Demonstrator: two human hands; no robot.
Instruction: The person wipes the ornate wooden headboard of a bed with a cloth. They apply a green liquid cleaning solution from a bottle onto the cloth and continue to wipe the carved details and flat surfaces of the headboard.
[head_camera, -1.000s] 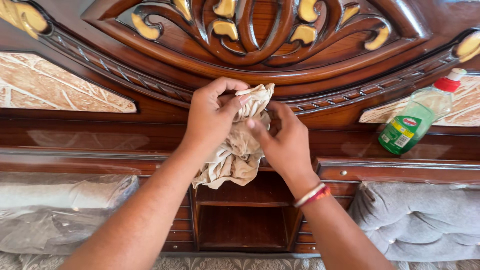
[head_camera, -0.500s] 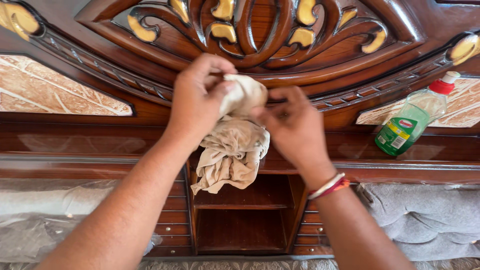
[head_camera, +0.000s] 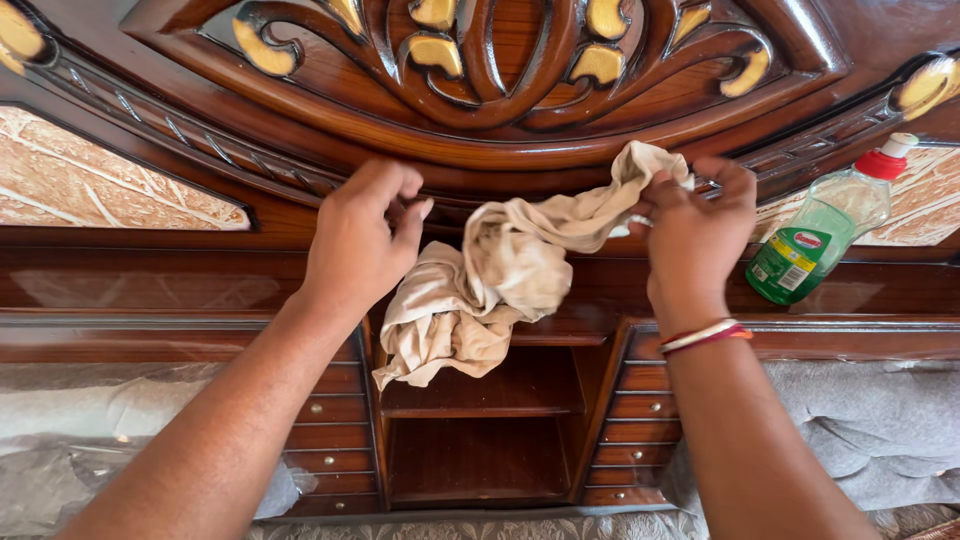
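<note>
Now the two hands have pulled apart, the right hand (head_camera: 697, 225) pinching one corner of the crumpled beige cloth (head_camera: 500, 285) and the left hand (head_camera: 362, 235) gripping the other end, stretching it open before the carved brown wooden headboard (head_camera: 500, 130).

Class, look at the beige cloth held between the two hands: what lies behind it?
Behind the beige cloth stands the carved wooden headboard, with an open shelf just below. The ledge directly behind the cloth is covered.

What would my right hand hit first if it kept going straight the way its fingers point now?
Most likely the carved wooden headboard. The right hand, pinching one end of the beige cloth, points up and away at that dark carved band. Depth is hard to judge, so the gap is unclear.
</note>
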